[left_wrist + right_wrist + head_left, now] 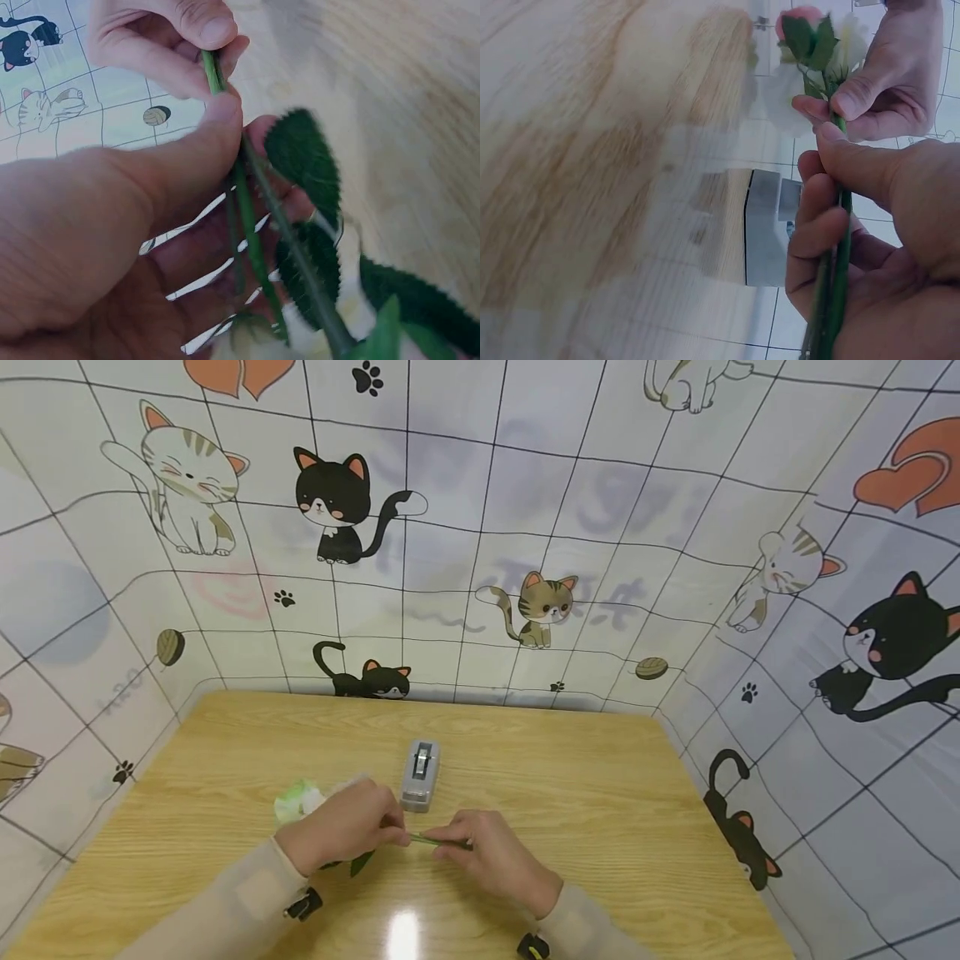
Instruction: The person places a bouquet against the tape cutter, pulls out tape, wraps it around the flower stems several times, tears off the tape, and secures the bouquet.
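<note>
Flower stems (pixel 842 277) lying bundled between our hands, above wooden table (pixel 600 793). Our left hand (pixel 348 827) pinching them near serrated leaves (pixel 304 161); our right hand (pixel 491 852) gripping lower lengths in curled fingers, stem ends running out of right wrist view. Left hand partly hiding flower heads in head view; we are seeing pink bloom (pixel 799 22) and pale bloom (pixel 850 41) only blurrily. Grey plastic case (pixel 420 777) resting just beyond hands, exact kind escaping us.
</note>
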Motion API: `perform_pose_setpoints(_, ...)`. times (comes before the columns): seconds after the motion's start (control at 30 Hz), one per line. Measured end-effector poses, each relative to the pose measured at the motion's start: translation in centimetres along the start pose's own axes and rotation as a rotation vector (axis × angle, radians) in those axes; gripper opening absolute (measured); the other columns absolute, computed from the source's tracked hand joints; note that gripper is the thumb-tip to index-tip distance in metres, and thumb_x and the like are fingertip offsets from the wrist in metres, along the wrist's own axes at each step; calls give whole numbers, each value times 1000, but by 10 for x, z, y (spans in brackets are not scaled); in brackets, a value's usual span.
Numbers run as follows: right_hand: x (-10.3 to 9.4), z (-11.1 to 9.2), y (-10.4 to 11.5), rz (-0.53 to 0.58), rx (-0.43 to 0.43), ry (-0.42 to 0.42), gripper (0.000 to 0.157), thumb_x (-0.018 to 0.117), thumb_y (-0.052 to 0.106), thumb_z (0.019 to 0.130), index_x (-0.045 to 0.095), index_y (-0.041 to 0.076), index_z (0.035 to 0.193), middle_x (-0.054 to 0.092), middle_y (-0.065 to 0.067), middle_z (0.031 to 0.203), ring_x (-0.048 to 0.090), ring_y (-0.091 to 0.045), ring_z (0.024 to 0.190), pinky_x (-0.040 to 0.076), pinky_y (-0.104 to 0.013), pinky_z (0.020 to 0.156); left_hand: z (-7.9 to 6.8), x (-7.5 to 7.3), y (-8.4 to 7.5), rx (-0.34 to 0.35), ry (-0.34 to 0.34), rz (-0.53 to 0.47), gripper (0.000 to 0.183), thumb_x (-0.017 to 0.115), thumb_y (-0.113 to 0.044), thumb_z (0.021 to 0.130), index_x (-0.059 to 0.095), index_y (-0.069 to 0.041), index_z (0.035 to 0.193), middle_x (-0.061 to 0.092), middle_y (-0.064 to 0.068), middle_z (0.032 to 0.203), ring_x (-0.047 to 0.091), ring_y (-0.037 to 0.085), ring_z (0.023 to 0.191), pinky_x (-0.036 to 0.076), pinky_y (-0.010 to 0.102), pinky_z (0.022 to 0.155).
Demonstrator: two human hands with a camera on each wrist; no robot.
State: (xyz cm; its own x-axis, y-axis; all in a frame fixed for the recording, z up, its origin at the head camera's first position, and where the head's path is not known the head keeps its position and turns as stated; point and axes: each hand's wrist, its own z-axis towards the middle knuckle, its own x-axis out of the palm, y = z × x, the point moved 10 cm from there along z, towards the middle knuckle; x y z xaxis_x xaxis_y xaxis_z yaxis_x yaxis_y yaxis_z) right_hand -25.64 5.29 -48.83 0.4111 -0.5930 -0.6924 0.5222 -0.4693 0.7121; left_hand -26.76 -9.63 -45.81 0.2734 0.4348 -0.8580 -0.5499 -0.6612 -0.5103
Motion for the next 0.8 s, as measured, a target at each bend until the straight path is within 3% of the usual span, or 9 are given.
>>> perform_pose_setpoints(0.13,1,0,-5,10,40,21,31,84,13,108,86,12,138,86,-3,110,64,8,90,60,-16,81,2,2,0,39,-31,17,16,92,-25,101,91,-18,87,83,-11,80,53,-8,62,49,17,56)
perform_pose_setpoints(0.27,-2,3,-10,-5,83,64,32,77,28,115,84,10,140,83,4,112,71,6,100,64,-20,91,3,3,-5,77,-54,81,18,91,-25,102,90,-18,85,77,-13,74,45,-8,60,45,18,58)
perform_pose_setpoints(0.4,-6,9,-10,-35,87,110,40,64,37,122,81,8,143,83,3,118,72,3,103,65,-22,93,1,0,-14,135,-106,247,19,93,-29,99,89,-22,82,72,-17,70,49,-6,63,51,26,67)
perform_pose_setpoints(0.57,-3,17,-7,5,74,179,39,56,32,125,81,8,143,87,-6,128,79,-5,106,64,-21,91,-3,-2,-27,209,-186,476,19,94,-36,97,88,-27,81,75,-17,74,61,3,72,57,31,73)
perform_pose_setpoints(0.67,2,21,-9,104,98,225,37,55,28,126,81,6,141,88,-13,120,78,-7,94,60,-18,81,-5,-2,-31,227,-213,552,20,93,-36,98,88,-27,82,79,-15,79,65,8,77,57,31,76)
perform_pose_setpoints(0.8,7,24,-13,208,136,257,37,55,24,125,84,1,123,83,-20,96,62,-7,71,49,-17,66,-7,-1,-32,234,-239,614,19,92,-38,99,89,-27,84,84,-14,87,70,10,85,61,32,84)
